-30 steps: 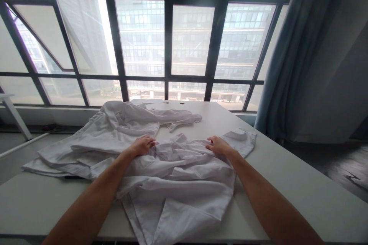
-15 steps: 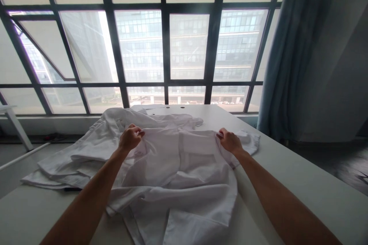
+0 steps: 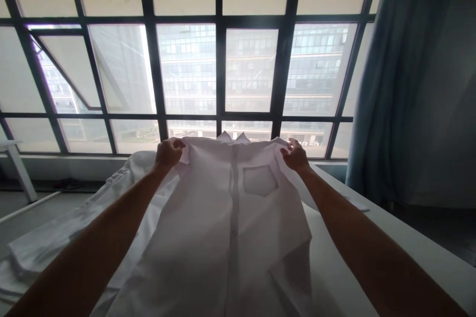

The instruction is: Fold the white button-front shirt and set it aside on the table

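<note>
Hands lift a white shirt [image 3: 230, 218] up in the middle of the frame, its front turned toward the camera. Left hand [image 3: 169, 152] grips the shirt's shoulder at the centre left, fingers [image 3: 175, 144] clenched on the cloth. Right hand [image 3: 296, 155] grips the other shoulder at the centre right, fingers [image 3: 292, 146] likewise pinched on the fabric. Both forearms reach in from the lower corners of the frame.

The shirt hangs stretched between the two hands, its collar [image 3: 233, 137] standing at the top edge between them. A button placket [image 3: 233, 193] runs straight down the middle, and a chest pocket [image 3: 260, 180] sits just right of it in the picture. The lower part of the shirt drapes down toward the bottom of the frame, over the counter [image 3: 372, 237], which shows bare at the lower right.

More white garments [image 3: 55, 242] lie crumpled on the counter at the lower left, partly behind the left forearm. Behind everything a large window [image 3: 219, 59] with dark frames fills the upper part of the frame, with buildings showing hazily through it. A blue-grey curtain [image 3: 401, 84] hangs at the right edge.
</note>
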{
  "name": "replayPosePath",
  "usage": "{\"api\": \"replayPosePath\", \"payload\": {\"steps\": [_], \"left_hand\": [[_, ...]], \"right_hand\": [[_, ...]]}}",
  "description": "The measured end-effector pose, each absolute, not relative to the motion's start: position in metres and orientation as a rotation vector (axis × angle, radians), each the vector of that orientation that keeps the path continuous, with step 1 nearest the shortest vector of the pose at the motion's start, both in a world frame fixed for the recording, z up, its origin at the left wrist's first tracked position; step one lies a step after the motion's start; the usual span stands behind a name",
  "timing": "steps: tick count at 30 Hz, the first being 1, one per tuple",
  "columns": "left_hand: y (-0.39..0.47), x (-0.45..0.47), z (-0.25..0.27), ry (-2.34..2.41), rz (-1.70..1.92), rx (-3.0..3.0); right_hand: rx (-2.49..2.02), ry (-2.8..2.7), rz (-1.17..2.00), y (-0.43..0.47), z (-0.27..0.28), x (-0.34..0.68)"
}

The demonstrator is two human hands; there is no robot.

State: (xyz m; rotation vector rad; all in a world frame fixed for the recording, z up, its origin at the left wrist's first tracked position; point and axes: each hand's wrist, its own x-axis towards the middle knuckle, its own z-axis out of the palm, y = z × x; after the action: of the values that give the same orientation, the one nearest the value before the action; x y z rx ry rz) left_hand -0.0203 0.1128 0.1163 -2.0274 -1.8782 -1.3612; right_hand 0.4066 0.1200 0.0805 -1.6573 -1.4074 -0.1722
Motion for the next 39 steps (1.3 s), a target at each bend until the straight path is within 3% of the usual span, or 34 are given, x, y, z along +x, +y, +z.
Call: {"api": "replayPosePath", "payload": {"steps": [4, 9, 18, 25, 31, 39], "left_hand": [[0.143, -0.01, 0.072, -1.969, -1.046, -2.142], [0.115, -0.004, 0.003, -1.959, -0.488, -2.433], [-0.009, 0.02, -0.03, -1.305, -0.211, -3.198], [-0.049, 0.025, -0.029, -1.354, -0.31, -3.256], [-0.056, 0.03, -0.03, -1.274, -0.283, -3.249], [-0.054, 0.026, -0.03, -1.343, -0.365, -3.301]], "right_hand": [[-1.828, -1.559, -0.037, 0.132, 0.055, 0.382], [-1.622, -2.22, 0.127, 0.084, -0.006, 0.364], [-1.64, -2.515, 0.491, -0.004, -0.026, 0.378], [-2.03, -2.257, 0.496, -0.031, -0.025, 0.423], [-2.394, -1.955, 0.694, -0.028, -0.03, 0.458], [-2.183, -2.015, 0.685, -0.019, -0.037, 0.444]]}}
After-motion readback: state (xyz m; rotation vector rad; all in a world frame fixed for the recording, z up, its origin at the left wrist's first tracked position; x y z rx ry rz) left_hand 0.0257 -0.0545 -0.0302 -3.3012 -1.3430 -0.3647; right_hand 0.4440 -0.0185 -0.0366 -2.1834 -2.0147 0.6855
